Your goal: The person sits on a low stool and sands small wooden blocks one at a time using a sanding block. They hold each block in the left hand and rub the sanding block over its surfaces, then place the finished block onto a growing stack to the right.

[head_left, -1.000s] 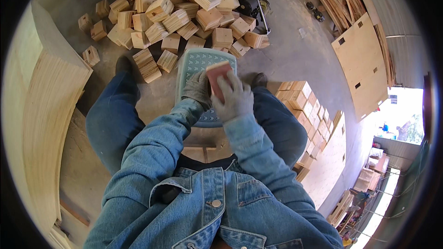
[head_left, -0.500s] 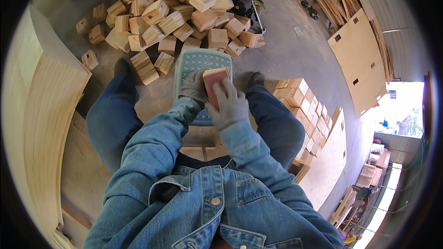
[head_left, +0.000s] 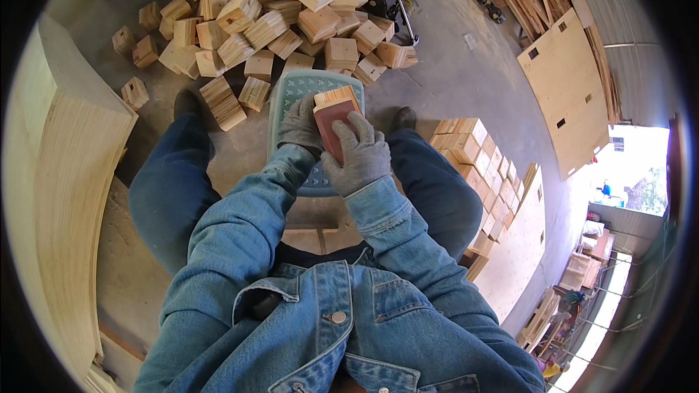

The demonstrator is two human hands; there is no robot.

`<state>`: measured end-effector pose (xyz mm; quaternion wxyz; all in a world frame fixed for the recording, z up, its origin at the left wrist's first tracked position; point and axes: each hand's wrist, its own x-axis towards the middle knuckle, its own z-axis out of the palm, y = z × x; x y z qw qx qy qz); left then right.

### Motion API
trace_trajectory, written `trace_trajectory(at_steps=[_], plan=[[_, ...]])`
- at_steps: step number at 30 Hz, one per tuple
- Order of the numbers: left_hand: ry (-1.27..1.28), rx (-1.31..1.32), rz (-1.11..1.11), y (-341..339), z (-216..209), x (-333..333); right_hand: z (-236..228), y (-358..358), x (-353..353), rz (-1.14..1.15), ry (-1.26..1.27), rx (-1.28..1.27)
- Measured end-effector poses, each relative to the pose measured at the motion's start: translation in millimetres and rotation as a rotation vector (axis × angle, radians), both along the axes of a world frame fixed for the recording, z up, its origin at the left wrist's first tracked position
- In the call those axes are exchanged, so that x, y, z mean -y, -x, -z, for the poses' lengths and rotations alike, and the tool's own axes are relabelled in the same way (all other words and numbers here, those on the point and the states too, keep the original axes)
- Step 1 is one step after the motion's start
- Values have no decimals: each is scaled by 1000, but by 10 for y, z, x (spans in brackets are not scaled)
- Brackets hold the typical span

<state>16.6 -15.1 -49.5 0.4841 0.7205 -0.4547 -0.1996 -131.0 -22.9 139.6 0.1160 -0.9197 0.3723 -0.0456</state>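
Note:
In my gloved left hand (head_left: 298,127) is a pale wooden block (head_left: 336,97), its layered far end showing past the fingers. My right hand (head_left: 360,156), also in a grey glove, lies over a flat reddish-brown piece like sandpaper (head_left: 332,119) against the block's upper face. The right fingers are bent across that piece and partly cover it; its underside is hidden. Both hands are between my knees, above a blue-green plastic stool (head_left: 282,96) with a patterned top.
A loose heap of wooden blocks (head_left: 263,29) lies beyond the stool, with a power tool (head_left: 397,7) at its right. Neatly stacked blocks (head_left: 480,167) stand by my right knee on a pale board (head_left: 520,247). A tall plywood stack (head_left: 69,175) rises at left.
The reddish-brown piece now sits closer to me on the block, and more of the block's far end shows. My right hand has shifted slightly with it.

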Motion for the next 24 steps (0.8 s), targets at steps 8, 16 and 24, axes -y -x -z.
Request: trace_trajectory(at_steps=[8, 16, 24], plan=[[-123, 222, 58, 47, -255, -118, 234, 398, -161, -44, 65, 233], [-99, 111, 72, 51, -367, -102, 232, 395, -172, -22, 90, 259], [27, -293, 98, 60, 256, 23, 64, -615, 448, 43, 63, 71]])
